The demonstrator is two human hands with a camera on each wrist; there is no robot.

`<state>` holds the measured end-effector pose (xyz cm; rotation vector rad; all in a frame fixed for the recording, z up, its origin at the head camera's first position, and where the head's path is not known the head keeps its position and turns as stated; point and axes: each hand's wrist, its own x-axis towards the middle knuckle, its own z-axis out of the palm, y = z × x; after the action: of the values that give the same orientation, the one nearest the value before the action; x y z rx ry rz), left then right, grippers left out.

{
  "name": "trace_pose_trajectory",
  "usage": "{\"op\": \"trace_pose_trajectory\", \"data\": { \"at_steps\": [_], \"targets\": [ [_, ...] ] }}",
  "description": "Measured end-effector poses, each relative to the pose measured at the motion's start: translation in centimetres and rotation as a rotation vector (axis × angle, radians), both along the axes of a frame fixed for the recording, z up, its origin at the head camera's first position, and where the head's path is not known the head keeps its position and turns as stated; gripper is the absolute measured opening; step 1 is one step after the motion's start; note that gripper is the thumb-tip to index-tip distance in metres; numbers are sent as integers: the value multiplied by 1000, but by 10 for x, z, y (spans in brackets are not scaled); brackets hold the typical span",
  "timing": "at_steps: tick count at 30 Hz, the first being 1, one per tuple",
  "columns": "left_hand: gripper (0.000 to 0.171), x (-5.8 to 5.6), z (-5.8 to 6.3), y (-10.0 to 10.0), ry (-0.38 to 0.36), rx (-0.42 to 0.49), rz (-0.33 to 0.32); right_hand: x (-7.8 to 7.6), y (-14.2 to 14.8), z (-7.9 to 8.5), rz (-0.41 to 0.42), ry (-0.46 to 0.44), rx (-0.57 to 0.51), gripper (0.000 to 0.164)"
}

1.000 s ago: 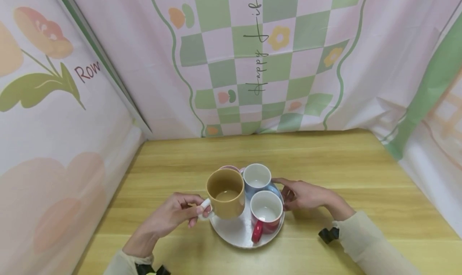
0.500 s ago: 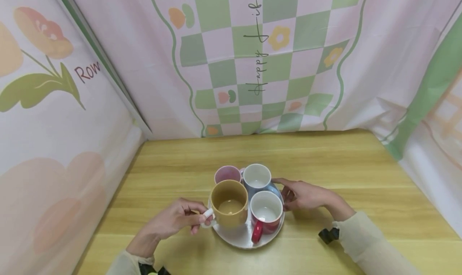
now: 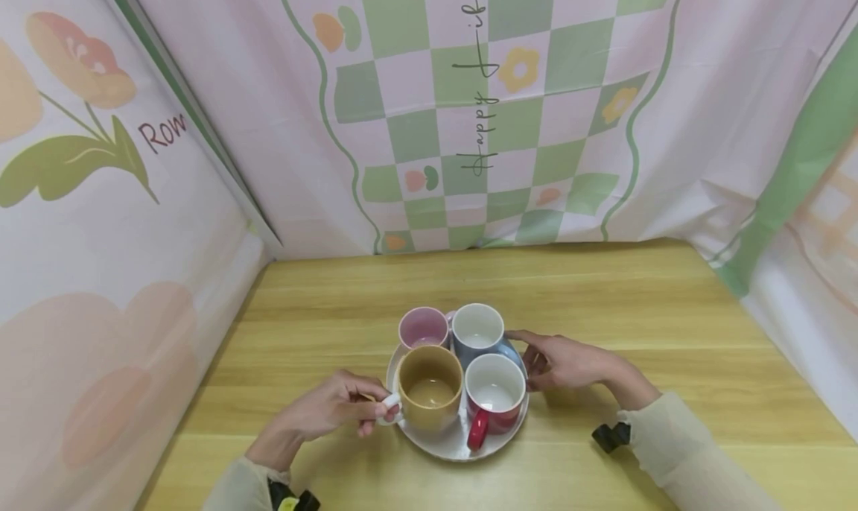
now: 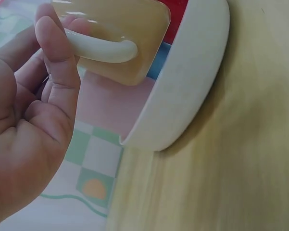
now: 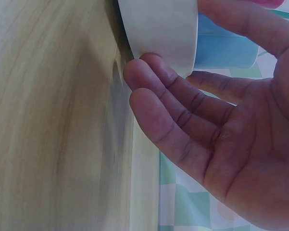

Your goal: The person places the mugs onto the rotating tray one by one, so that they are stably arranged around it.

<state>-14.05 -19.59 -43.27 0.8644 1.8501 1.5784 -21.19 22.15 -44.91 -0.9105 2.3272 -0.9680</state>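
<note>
My left hand [image 3: 335,404] pinches the white handle of a mustard-yellow mug [image 3: 430,392]. The left wrist view shows this mug's base [image 4: 134,79] just above the rim of a round, high-walled white tray [image 4: 192,82]. Inside the tray stand a pink mug [image 3: 424,325] at the back left, a blue mug with a white inside [image 3: 477,325] at the back right, and a red mug [image 3: 494,392] at the front right, its handle toward me. On the tray's right side, my right hand [image 3: 566,360] touches the wall with extended, slightly bent fingers [image 5: 154,120].
The tray rests on a light wooden table [image 3: 603,295]. A printed curtain [image 3: 482,109] hangs behind the table's back edge, and a flowered white sheet [image 3: 121,273] closes off the left side. Black straps [image 3: 611,436] sit at both wrists.
My left hand has brought the yellow mug toward me and slightly right, uncovering the pink mug behind it. The right hand and the tray have stayed in place.
</note>
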Motion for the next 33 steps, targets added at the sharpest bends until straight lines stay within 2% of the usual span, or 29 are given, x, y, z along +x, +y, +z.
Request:
{"op": "trace_pose_trajectory", "data": {
  "at_steps": [6, 15, 23, 33],
  "targets": [
    [26, -5, -7, 0, 9, -51, -7, 0, -1, 1, 4, 7, -3, 87],
    [27, -12, -11, 0, -16, -50, -38, 0, -1, 4, 3, 4, 1, 87],
    [28, -19, -18, -1, 0, -80, -48, 0, 0, 3, 5, 4, 3, 88],
    [28, -28, -18, -1, -9, -119, -84, 0, -1, 3, 7, 12, 8, 86]
  ]
}}
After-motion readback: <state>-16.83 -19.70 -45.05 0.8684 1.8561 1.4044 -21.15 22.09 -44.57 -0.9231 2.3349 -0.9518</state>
